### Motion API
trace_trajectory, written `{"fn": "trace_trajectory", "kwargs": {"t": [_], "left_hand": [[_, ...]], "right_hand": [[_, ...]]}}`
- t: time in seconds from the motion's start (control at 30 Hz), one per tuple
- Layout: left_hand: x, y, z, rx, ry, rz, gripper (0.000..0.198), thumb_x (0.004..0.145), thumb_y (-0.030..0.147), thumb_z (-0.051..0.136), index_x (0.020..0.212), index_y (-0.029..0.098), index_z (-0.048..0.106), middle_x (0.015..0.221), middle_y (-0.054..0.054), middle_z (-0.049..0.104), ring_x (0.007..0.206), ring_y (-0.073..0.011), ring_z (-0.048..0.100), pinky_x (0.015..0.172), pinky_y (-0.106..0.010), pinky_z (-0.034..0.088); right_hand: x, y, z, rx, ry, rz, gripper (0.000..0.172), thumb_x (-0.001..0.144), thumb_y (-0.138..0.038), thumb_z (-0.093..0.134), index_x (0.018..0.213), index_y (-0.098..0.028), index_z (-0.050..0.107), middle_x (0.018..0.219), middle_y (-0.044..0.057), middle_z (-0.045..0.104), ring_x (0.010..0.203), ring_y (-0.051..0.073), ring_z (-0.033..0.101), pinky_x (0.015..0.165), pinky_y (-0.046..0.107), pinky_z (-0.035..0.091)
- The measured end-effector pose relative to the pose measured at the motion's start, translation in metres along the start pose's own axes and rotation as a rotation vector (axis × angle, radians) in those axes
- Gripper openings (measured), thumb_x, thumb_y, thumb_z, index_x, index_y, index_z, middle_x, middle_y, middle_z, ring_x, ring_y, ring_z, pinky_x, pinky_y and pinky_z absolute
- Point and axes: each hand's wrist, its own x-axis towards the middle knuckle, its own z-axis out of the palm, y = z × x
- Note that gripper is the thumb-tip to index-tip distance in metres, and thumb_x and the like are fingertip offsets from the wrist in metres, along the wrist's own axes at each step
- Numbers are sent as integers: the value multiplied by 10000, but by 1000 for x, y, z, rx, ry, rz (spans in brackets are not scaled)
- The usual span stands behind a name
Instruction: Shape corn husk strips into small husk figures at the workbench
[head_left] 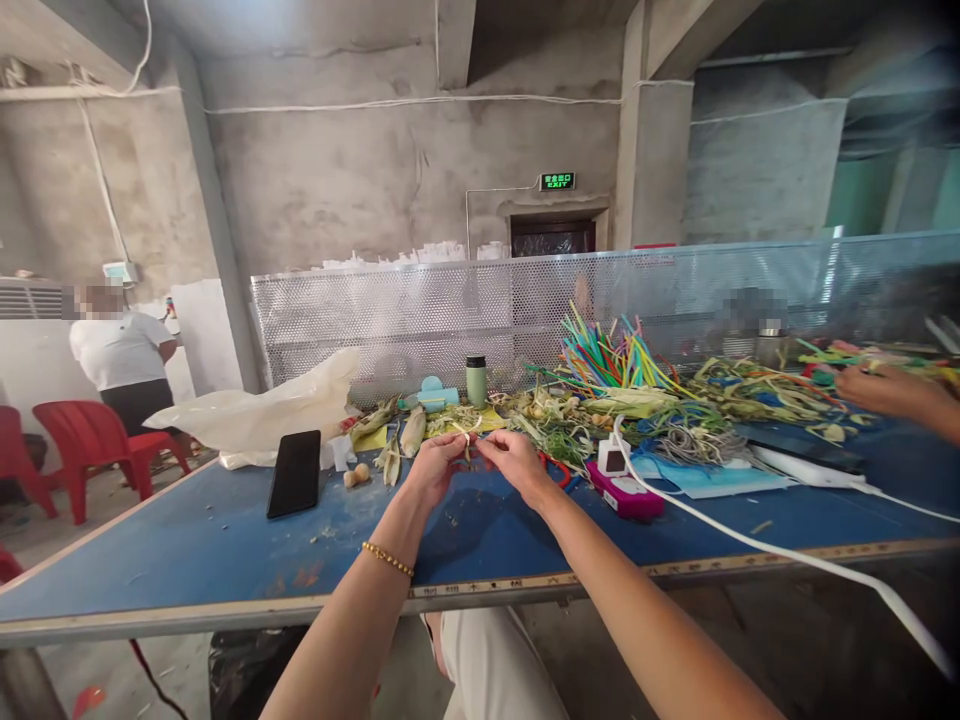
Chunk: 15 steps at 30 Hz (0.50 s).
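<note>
A small pale strip of what looks like corn husk is held up over the blue table. My left hand pinches it between thumb and fingers. From the other side, the closed fingertips of my right hand meet the same strip; its lower end is too small to make out. Just beyond my left hand lie dried corn husks and two small round tan balls. Red-handled scissors, partly hidden, rest beside my right hand.
A black phone and cream plastic sheet lie left. Behind are a green tumbler and colourful pipe cleaners. A magenta box with charger and white cable sits right. Another person's hand works at far right.
</note>
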Motion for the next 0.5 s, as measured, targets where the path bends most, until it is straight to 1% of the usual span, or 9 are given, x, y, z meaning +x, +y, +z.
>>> {"fn": "trace_trajectory", "kwargs": {"t": [0.07, 0.1, 0.2, 0.27, 0.33, 0.4, 0.5], "left_hand": [[1, -1, 0, 36, -10, 36, 299, 602, 363, 830, 744, 124, 718, 684, -65, 667, 635, -146, 596, 592, -248, 424], [1, -2, 0, 68, -31, 65, 279, 618, 364, 817, 710, 122, 710, 666, -62, 656, 625, -138, 580, 590, -243, 411], [1, -5, 2, 223, -85, 181, 290, 687, 381, 758, 589, 125, 663, 609, -47, 607, 585, -108, 508, 580, -235, 365], [-1, -5, 2, 350, -90, 224, 326, 723, 389, 714, 544, 130, 631, 576, -34, 574, 552, -94, 451, 555, -236, 326], [-4, -4, 3, 466, -98, 218, 324, 734, 389, 686, 543, 134, 624, 561, -25, 559, 533, -92, 418, 536, -242, 297], [-6, -2, 4, 551, -138, 196, 305, 730, 378, 673, 550, 135, 625, 565, -23, 562, 533, -96, 415, 533, -248, 292], [-8, -1, 4, 576, -206, 150, 282, 730, 376, 663, 584, 135, 638, 590, -28, 589, 543, -104, 433, 545, -256, 305]], "right_hand": [[-1, -4, -3, 45, 38, 33, 253, 713, -433, 702, 693, -190, 634, 585, -3, 602, 543, 147, 546, 531, 268, 394], [-2, -6, -4, 80, 21, 52, 257, 716, -439, 696, 718, -188, 639, 606, 4, 620, 559, 150, 559, 531, 265, 393], [-3, -9, -5, 145, -85, 67, 318, 724, -487, 683, 672, -180, 620, 636, 25, 647, 593, 152, 576, 540, 257, 396], [-3, -9, -4, 145, -85, 69, 358, 715, -519, 687, 642, -177, 612, 620, 25, 639, 579, 144, 558, 534, 256, 392], [-2, -8, -4, 141, -49, 94, 382, 707, -546, 685, 645, -175, 619, 589, 15, 616, 547, 135, 529, 513, 253, 375], [-2, -7, -4, 129, -44, 113, 391, 701, -549, 687, 625, -173, 612, 538, -1, 572, 504, 121, 486, 483, 248, 339], [-1, -6, -6, 93, -64, 99, 350, 673, -489, 719, 594, -173, 592, 467, -27, 502, 453, 102, 421, 447, 243, 286]]}}
